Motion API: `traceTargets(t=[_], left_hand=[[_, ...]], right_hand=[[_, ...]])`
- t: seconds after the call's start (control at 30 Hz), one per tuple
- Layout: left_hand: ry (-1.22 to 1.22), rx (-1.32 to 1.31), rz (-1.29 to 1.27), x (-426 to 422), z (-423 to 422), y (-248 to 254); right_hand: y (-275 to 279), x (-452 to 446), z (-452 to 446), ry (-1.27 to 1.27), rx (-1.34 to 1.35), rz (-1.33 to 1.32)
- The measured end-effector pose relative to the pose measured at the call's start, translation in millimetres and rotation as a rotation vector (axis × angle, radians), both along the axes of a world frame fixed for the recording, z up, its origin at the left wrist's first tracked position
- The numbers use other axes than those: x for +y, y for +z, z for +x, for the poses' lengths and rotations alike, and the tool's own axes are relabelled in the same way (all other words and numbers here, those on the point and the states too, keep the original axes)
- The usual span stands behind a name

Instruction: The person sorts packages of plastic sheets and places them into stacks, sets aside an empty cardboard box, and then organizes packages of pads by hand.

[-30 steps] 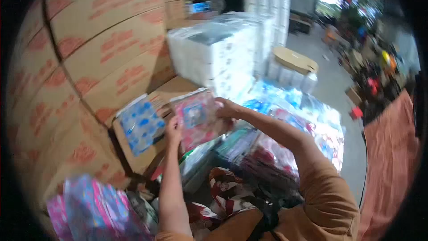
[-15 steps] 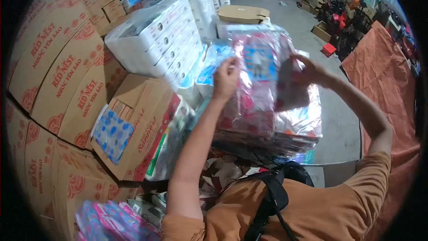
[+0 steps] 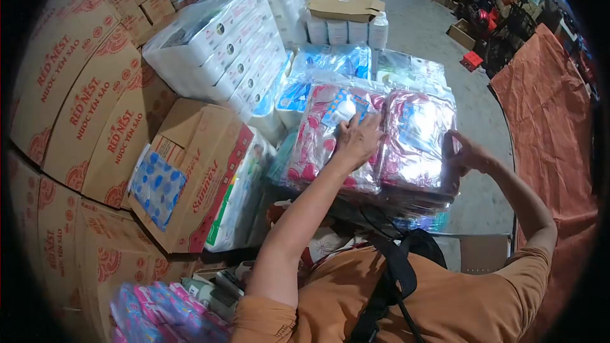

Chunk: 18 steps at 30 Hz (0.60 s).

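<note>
My left hand (image 3: 359, 142) lies with its fingers spread on a clear-wrapped packet with pink dots and a blue label (image 3: 316, 128). Beside it, on the right, is a second shiny pink packet (image 3: 416, 146) on a stack of similar flat packets. My right hand (image 3: 469, 154) is at the right edge of that second packet, thumb and fingers apart, touching its side. A packet with blue dots (image 3: 157, 189) rests on the brown carton (image 3: 210, 178) at the left.
Tall brown cartons (image 3: 89, 108) line the left side. White wrapped rolls (image 3: 222, 51) stand behind the packets, near a cardboard lid (image 3: 346, 7). An orange tarp (image 3: 546, 146) hangs at the right. Pink and blue bags (image 3: 165, 311) lie at the lower left.
The dotted packet that was held up between my hands is down on the stack. My left hand has moved right and down onto a packet; my right hand has lowered to the stack's edge.
</note>
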State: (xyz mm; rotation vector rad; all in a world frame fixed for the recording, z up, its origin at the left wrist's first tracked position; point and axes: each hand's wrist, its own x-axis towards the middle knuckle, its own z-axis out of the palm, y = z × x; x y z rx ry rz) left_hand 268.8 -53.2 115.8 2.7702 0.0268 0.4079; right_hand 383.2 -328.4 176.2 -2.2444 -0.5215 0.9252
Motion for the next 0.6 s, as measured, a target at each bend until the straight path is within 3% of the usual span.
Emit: traceTargets(t=[0.07, 0.13, 0.23, 0.3, 0.37, 0.43, 0.5, 0.57, 0.6], left_hand=[[-0.004, 0.034, 0.0, 5, -2, 0], [0.01, 0.082, -0.042, 4, 2, 2], [0.011, 0.057, -0.109, -2, 3, 5], [-0.026, -0.044, -0.035, -5, 9, -10], [-0.054, 0.025, -0.053, -18, -6, 17], [-0.077, -0.002, 0.031, -19, -11, 4], [-0.094, 0.004, 0.002, -14, -19, 0], [-0.128, 0.002, -0.188, -6, -27, 12], [-0.086, -0.087, -0.151, -1, -31, 10]], right_hand=[[21, 11, -9, 0.014, -0.058, -0.115], [2, 4, 15, 0.422, -0.487, -0.166], [3, 22, 8, 0.246, -0.695, -0.217], [12, 46, -8, 0.314, -0.698, -0.194], [5, 60, -17, 0.398, -0.713, -0.187], [-10, 75, -16, 0.549, -0.562, -0.228], [-25, 78, -7, 0.842, -0.808, -0.233], [19, 95, -19, 0.755, -0.504, -0.281], [14, 103, -5, 0.866, -0.486, -0.23]])
